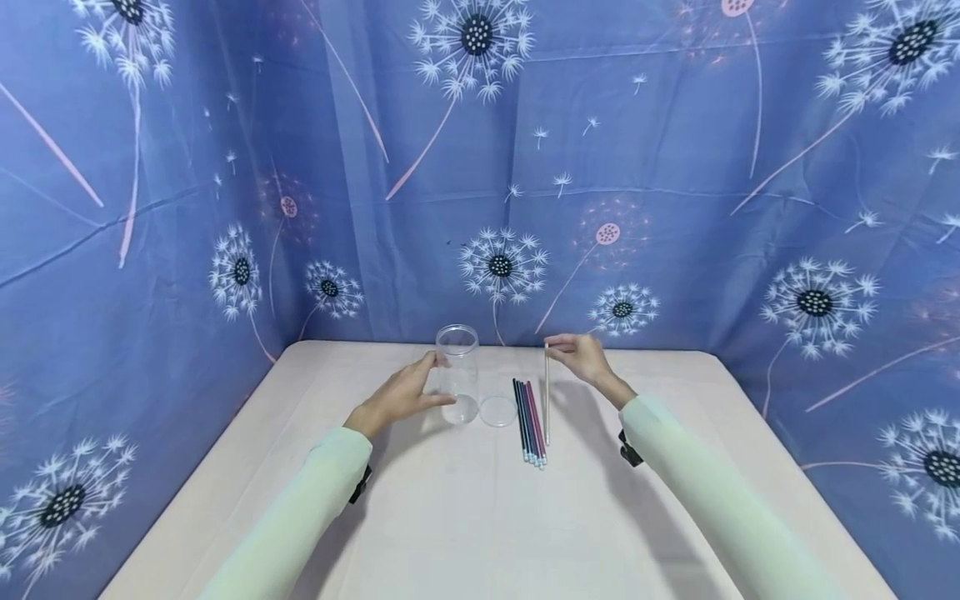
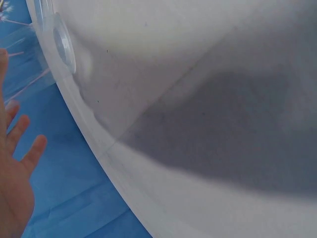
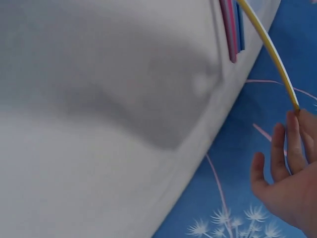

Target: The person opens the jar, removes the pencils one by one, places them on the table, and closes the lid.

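Note:
On the far part of the table stands a clear plastic jar (image 1: 459, 379), open at the top. My left hand (image 1: 405, 389) is at its left side, thumb in front and fingertips behind the wall; the left wrist view shows the other fingers spread loosely. A clear round lid (image 1: 498, 411) lies beside the jar. My right hand (image 1: 585, 358) pinches a yellow pencil (image 1: 547, 400) by its far end, the rest pointing down toward me. Just left of it lies a row of several dark, blue and pink pencils (image 1: 529, 425), their pale ends toward me.
A pale cloth covers the table (image 1: 450, 525). Behind it and on the left hangs a blue curtain (image 1: 420, 250) with dandelion prints, close to the table's far edge (image 1: 360, 342).

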`<state>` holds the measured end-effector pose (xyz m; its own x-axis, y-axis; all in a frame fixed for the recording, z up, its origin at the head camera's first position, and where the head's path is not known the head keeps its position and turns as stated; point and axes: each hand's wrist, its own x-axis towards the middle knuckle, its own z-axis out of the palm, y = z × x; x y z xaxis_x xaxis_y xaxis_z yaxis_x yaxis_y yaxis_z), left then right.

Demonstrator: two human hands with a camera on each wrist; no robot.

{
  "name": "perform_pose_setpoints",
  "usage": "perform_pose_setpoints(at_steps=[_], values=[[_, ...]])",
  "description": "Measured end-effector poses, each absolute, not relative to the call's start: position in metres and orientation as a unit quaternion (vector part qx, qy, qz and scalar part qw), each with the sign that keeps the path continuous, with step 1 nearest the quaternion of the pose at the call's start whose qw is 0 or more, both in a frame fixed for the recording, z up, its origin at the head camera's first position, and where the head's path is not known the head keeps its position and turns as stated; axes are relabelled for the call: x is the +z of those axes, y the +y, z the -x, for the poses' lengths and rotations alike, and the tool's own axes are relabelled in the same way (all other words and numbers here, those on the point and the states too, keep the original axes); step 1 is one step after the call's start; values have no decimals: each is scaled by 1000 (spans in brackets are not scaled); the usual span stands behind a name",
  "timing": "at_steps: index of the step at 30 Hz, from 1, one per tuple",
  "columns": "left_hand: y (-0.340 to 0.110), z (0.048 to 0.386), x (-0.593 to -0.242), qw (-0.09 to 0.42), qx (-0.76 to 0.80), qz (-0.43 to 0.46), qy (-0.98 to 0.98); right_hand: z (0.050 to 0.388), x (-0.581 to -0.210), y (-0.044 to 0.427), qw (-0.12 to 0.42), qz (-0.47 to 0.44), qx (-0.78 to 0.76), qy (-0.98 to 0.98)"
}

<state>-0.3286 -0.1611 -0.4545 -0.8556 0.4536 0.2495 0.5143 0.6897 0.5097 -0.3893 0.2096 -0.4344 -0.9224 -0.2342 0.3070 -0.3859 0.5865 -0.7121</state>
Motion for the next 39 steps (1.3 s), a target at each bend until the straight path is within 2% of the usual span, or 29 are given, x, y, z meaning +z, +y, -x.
perform_pose_setpoints(at_steps=[12, 22, 39], values=[[-161, 329, -455, 60, -285, 259, -921, 391, -466, 200, 81, -170, 420, -888], [-161, 329, -456, 70, -277, 264, -921, 386, -487, 192, 35, -148, 382, -911], [-161, 330, -455, 65, -276, 258, -924, 378, -492, 186, 43, -152, 349, -924]])
